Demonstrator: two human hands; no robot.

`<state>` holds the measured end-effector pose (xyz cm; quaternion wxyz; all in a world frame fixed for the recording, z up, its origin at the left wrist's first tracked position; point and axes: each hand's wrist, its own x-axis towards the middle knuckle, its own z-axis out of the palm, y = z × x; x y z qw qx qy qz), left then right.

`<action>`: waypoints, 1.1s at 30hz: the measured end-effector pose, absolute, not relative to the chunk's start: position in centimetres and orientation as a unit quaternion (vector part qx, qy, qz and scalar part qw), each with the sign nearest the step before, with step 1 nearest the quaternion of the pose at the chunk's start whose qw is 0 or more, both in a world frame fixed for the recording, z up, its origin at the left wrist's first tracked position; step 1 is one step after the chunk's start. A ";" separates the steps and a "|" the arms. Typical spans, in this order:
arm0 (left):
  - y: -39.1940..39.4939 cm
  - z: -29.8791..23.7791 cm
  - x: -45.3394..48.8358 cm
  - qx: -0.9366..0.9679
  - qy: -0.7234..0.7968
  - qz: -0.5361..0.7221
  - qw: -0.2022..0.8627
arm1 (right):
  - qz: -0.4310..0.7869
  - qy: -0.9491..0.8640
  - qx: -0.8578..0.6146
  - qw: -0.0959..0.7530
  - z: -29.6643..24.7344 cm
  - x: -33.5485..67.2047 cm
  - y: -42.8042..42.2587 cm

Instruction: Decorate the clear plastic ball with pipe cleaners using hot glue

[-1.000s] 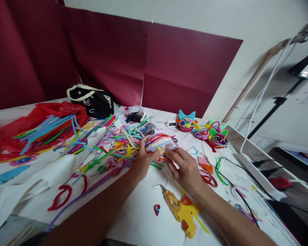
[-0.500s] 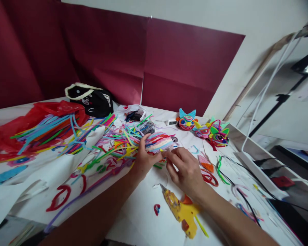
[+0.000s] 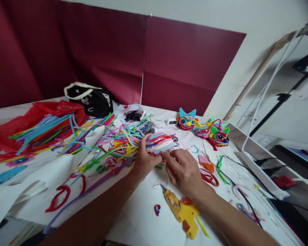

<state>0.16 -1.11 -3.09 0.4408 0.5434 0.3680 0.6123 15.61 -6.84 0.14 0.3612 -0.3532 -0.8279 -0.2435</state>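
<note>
A striped piece made of pipe cleaners [image 3: 159,142], in pink, red, white and light blue, is held above the table. My left hand [image 3: 144,158] is closed on its left and near side, the thumb along the near edge. At its near right edge is my right hand [image 3: 182,169], fingers bent and pinched together; whatever lies between the fingertips is too small to make out. Just below my right hand a yellow glue gun [image 3: 181,212] lies on the white paper, partly covered by the wrist. Left of it sits a small red and blue curl [image 3: 157,209].
Loose pipe cleaners [image 3: 120,143] are heaped behind and left of my hands, with more in a red plastic bag [image 3: 56,107]. A black bag [image 3: 92,102] stands behind. Colourful animal-face figures [image 3: 187,121] sit back right. A black cable [image 3: 242,191] and power strip [image 3: 261,176] lie right.
A small yellow bit that showed at my right fingertips is no longer visible. My right fingers have come closer together against the piece; my left hand has barely moved.
</note>
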 end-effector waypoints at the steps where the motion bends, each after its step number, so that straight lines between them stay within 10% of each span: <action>1: -1.1 -3.1 0.2 0.545 0.370 0.610 0.441 | -0.241 -0.829 -0.353 0.361 0.1 15.6 -6.9; 33: -1.0 -3.5 0.2 0.561 0.372 0.603 0.427 | -0.261 -0.840 -0.339 0.333 0.8 15.5 -7.0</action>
